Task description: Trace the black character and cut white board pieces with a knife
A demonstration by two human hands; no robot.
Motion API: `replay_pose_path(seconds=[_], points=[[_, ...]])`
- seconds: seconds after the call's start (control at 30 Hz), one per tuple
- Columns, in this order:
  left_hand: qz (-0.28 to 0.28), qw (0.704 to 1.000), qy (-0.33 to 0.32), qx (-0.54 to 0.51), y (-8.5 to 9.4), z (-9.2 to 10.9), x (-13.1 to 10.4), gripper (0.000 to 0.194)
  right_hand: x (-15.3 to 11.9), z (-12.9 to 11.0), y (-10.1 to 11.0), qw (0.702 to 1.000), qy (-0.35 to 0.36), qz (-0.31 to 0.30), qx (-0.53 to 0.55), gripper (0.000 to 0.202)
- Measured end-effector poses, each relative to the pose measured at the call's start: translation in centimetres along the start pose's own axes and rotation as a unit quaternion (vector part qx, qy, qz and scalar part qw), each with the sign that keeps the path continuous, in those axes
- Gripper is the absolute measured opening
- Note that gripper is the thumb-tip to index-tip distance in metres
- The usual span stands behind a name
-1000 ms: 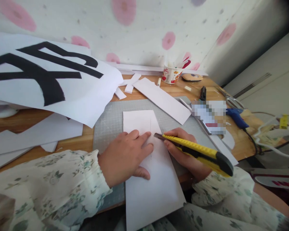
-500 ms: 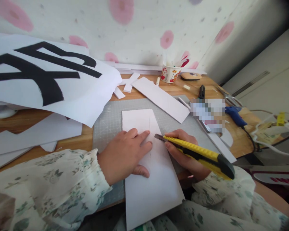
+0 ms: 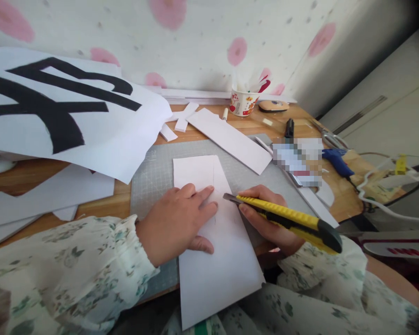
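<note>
A white board (image 3: 216,274) with a slanted right edge lies on the grey cutting mat (image 3: 157,163), its near end jutting past the table edge. My left hand (image 3: 181,216) rests on the board with fingers spread, pressing near a faint pencil line. In my right hand (image 3: 270,218) is a yellow and black utility knife (image 3: 286,211), gripped with its blade out. The blade tip points left, over the board's right part beside my left fingertips; whether it touches the surface I cannot tell.
A white strip (image 3: 230,139) lies behind the board. Left is a paper sheet with black shapes (image 3: 122,135) above cut pieces (image 3: 56,190). Further right are a blurred-out phone-like item (image 3: 296,160), a blue glue gun (image 3: 338,160) and scissors (image 3: 330,137). A paper cup (image 3: 243,103) stands near the wall.
The whole view has shifted slightly, so things appear a little further left and up. My hands, the knife and the board keep nearly the same places relative to each other.
</note>
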State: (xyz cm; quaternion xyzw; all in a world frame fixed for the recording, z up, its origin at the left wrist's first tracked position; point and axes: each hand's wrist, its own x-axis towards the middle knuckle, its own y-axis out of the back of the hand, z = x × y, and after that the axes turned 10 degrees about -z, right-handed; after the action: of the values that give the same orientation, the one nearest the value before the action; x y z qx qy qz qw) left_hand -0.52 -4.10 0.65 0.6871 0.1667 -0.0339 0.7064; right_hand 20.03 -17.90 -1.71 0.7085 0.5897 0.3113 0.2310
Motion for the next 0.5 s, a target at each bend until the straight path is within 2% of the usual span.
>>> replay_pose_path(seconds=[0.27,0.5], points=[[-0.009,1.0,0.008,-0.006,0.14,0.02,0.19,0.075,-0.4,0.32,0.13,1.0,0.011,-0.009,0.015,0.009],[-0.005,1.0,0.003,-0.007,0.18,-0.02,0.22,0.076,-0.8,0.14,0.2,1.0,-0.013,0.001,-0.009,0.011]])
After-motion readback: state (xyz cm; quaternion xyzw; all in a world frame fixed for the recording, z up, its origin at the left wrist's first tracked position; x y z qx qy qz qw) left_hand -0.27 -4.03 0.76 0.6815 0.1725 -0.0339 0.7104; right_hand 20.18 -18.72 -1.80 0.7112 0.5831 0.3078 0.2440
